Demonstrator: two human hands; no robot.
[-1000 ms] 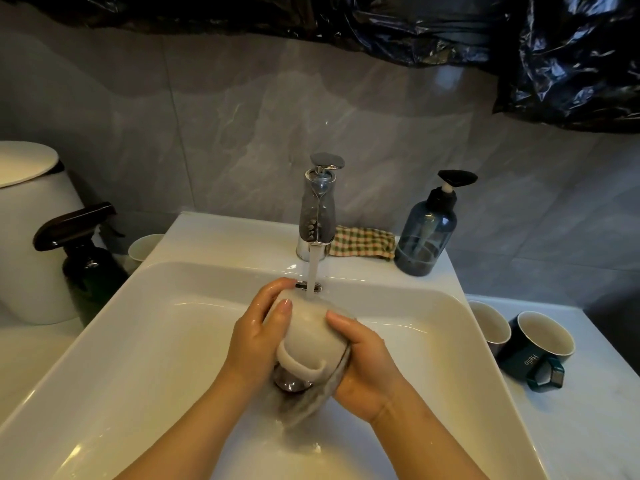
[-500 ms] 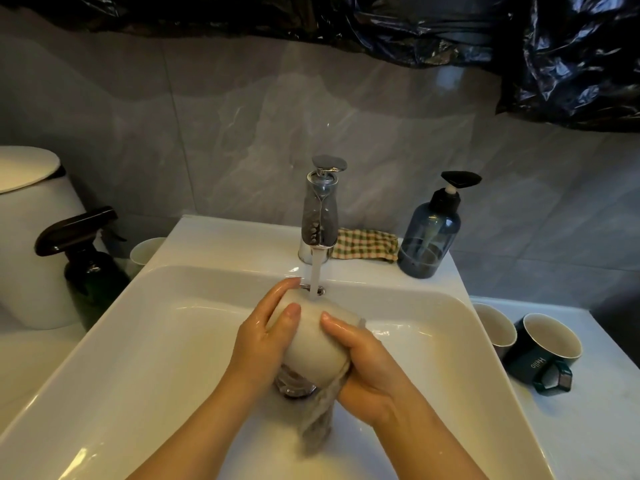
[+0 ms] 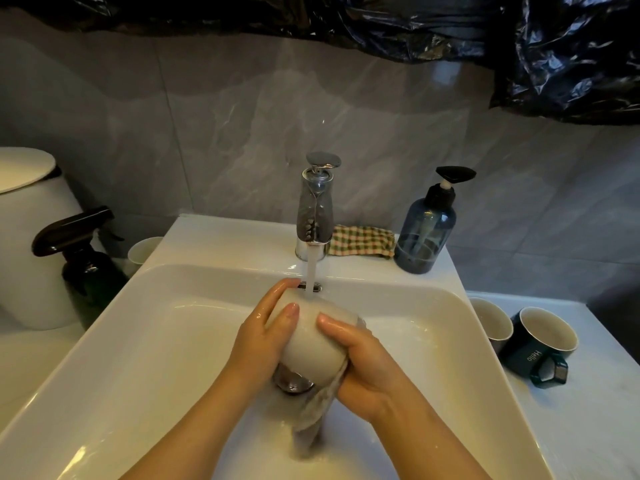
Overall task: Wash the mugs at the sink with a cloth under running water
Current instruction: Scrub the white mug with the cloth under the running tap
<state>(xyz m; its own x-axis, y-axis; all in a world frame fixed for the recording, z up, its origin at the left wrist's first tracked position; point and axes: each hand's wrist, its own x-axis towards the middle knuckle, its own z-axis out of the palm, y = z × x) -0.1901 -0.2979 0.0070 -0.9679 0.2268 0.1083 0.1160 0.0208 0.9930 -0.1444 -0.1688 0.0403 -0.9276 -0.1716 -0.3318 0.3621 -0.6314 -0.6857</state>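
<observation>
A pale beige mug (image 3: 308, 344) lies on its side over the sink basin (image 3: 138, 341), right under the stream of water (image 3: 310, 275) from the chrome faucet (image 3: 315, 202). My left hand (image 3: 263, 341) grips the mug's left side, fingers curled over its top. My right hand (image 3: 363, 362) presses a wet grey cloth (image 3: 311, 420) against the mug's right side, thumb on the wall. The cloth's end hangs down into the basin. The mug's handle is hidden.
A dark green mug (image 3: 540, 344) and a beige mug (image 3: 491, 320) stand on the counter to the right. Behind the faucet lie a checked cloth (image 3: 362, 240) and a blue pump bottle (image 3: 424, 233). To the left stand a spray bottle (image 3: 86, 265), a small cup (image 3: 143, 249) and a white bin (image 3: 27, 237).
The mug has turned in my hands, so its handle, facing me a second ago, is out of sight. My right thumb has slid across the mug's wall.
</observation>
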